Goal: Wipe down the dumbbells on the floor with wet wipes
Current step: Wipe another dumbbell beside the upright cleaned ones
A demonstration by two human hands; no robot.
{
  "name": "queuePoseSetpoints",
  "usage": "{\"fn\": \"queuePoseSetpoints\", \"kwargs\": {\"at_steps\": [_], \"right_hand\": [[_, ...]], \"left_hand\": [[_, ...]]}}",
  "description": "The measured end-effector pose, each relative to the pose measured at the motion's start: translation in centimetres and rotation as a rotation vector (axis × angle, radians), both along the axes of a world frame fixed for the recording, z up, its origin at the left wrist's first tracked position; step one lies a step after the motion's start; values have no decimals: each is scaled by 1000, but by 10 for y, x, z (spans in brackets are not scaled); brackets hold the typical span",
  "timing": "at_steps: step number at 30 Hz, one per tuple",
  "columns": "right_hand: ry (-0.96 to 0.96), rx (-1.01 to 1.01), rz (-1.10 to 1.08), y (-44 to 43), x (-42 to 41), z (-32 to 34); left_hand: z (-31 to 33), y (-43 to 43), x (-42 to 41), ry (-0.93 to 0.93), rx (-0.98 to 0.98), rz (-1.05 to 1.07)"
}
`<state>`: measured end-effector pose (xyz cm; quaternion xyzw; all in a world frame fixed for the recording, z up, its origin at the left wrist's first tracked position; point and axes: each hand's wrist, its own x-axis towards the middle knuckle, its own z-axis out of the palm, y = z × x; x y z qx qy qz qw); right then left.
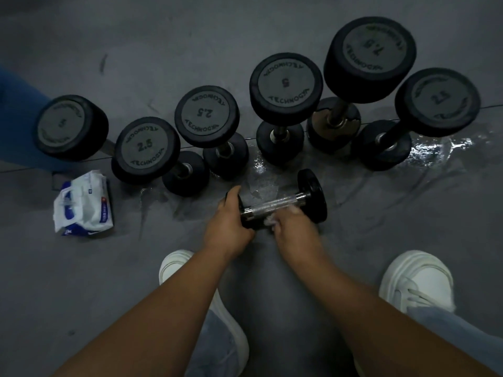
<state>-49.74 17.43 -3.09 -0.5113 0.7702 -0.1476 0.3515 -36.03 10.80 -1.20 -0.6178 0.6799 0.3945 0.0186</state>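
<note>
A small black dumbbell (313, 195) with a knurled chrome handle lies on its side on the grey rubber floor (381, 240), between the person's white shoes (419, 281) and a row of six upright black rubber dumbbells (206, 115). The left hand (231, 221) wraps its fingers round the near head, mostly hiding it. The right hand (294, 227) curls round a crumpled white wet wipe (269, 221) pressed against the handle. The chrome glints, and the far head is glossy black. Shiny wet patches (435, 148) lie around the row. An opened blue-and-white wipe pack (84, 204) lies well to the left.

Wipes pack (84, 202) left of small dumbbell (279, 204); upright dumbbell row (206, 115) behind both.
</note>
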Motion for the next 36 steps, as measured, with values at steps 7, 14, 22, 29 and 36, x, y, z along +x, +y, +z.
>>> {"fn": "queuePoseSetpoints", "kwargs": {"at_steps": [7,14,22,29,36], "right_hand": [[133,-24,-5,-18,-8,7],[30,-100,-149,-10,-12,4],[-8,-188,-42,-22,-2,-1],[12,-190,4,-34,-4,3],[66,-179,81,-30,-11,1]], "left_hand": [[3,-18,-1,20,223,70],[5,6,-13,-7,-99,196],[-2,19,-7,-180,-62,-118],[0,9,-10,-186,-85,-98],[9,-11,-7,-178,62,-73]]}}
